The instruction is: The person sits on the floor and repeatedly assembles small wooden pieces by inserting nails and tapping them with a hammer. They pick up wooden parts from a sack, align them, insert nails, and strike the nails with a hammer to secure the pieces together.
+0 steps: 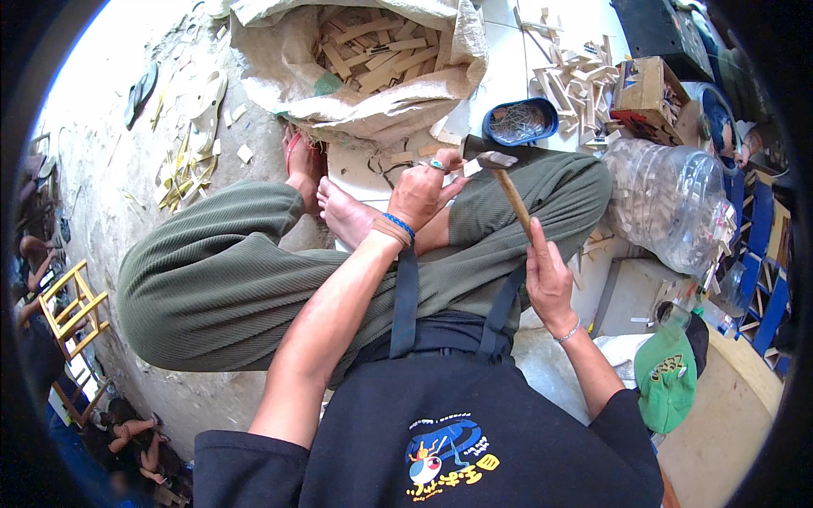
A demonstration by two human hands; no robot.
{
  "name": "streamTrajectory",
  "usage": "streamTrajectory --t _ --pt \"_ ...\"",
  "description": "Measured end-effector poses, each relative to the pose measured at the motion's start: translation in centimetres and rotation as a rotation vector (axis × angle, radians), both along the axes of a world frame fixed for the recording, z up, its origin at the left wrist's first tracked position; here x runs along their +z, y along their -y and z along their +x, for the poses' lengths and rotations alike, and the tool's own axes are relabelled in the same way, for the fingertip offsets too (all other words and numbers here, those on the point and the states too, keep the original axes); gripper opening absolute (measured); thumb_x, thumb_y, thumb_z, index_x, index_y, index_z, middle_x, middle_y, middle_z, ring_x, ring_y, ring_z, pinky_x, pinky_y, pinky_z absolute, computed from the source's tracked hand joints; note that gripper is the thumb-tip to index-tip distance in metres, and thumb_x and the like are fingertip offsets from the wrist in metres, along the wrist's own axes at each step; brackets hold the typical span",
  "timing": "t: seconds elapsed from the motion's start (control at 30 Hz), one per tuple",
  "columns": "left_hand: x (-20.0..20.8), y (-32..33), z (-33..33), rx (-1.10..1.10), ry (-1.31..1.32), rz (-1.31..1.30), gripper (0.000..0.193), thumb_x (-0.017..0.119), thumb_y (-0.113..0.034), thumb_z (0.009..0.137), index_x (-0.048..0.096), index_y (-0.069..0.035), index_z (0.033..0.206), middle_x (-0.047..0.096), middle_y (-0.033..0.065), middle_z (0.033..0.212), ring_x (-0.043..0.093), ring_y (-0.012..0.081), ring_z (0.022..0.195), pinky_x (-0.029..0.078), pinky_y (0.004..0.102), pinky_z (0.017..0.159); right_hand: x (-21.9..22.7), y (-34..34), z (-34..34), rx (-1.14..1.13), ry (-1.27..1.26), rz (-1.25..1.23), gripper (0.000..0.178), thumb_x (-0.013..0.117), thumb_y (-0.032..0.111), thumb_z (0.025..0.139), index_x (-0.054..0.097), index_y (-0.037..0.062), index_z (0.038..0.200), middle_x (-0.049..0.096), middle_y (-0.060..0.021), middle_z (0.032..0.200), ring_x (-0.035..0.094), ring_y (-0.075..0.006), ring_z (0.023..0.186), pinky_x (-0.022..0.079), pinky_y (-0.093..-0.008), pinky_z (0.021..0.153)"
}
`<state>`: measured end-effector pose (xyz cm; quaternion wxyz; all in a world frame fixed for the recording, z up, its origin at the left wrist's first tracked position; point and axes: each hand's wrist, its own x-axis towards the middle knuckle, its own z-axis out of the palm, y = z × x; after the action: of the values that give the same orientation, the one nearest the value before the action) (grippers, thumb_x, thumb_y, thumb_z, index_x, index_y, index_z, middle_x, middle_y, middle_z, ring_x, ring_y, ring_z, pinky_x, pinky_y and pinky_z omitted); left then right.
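Note:
My right hand (pixel 550 275) is wrapped round the wooden handle of a hammer (pixel 515 206). The hammer's metal head is at the handle's far end, just right of my left fingertips. My left hand (pixel 421 193) pinches a small pale wood piece (pixel 472 168) between thumb and fingers, close beside the hammer head. Whether the head touches the piece I cannot tell. Under them lies a dark flat block (pixel 517 155), partly covered by the hammer and my trouser leg. Just beyond it is a blue oval tray (pixel 556 118) of thin metal bits, perhaps nails.
A woven sack (pixel 262 63) full of small wood pieces stands ahead. A heap of wood pieces (pixel 584 89) lies at far right, beside a wooden box (pixel 637 100). A clear plastic jug (pixel 665 203) and green cap (pixel 665 381) are on the right. Sandals (pixel 207 110) lie at left.

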<state>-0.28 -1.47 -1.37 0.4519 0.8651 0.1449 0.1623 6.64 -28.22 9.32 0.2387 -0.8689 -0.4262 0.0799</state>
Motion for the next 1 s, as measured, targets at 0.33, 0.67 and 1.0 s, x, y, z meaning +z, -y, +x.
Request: streamTrajectory --t 0.33,0.67,1.0 --pt "0.5 0.0 0.0 -0.012 0.047 -0.046 0.039 0.077 -0.024 0.094 0.05 -0.011 0.119 0.078 0.0099 0.099 0.076 0.0322 0.091 0.061 0.0434 0.075 0.4 0.2 0.3 0.052 0.053 -0.019 0.074 0.066 0.0 0.095 0.044 0.0215 0.162 0.054 -0.0087 0.081 0.055 -0.0285 0.056 0.048 -0.0436 0.052" --pt "0.2 -0.1 0.0 -0.005 0.028 -0.026 0.041 0.08 -0.024 0.092 0.052 -0.01 0.118 0.079 0.0096 0.101 0.078 0.0286 0.093 0.062 0.04 0.075 -0.1 0.4 0.5 0.038 0.085 -0.011 0.076 0.066 0.0 0.095 0.041 0.0232 0.163 0.054 -0.009 0.081 0.058 -0.0285 0.057 0.048 -0.0447 0.051" --pt "0.1 -0.2 0.1 -0.002 0.037 -0.033 0.041 0.082 -0.023 0.091 0.053 -0.009 0.118 0.079 0.0097 0.101 0.078 0.0276 0.093 0.062 0.0395 0.075 -0.7 0.5 0.3 0.059 0.074 -0.012 0.077 0.065 -0.002 0.093 0.043 0.0215 0.162 0.051 -0.0084 0.079 0.056 -0.028 0.056 0.049 -0.0446 0.052"
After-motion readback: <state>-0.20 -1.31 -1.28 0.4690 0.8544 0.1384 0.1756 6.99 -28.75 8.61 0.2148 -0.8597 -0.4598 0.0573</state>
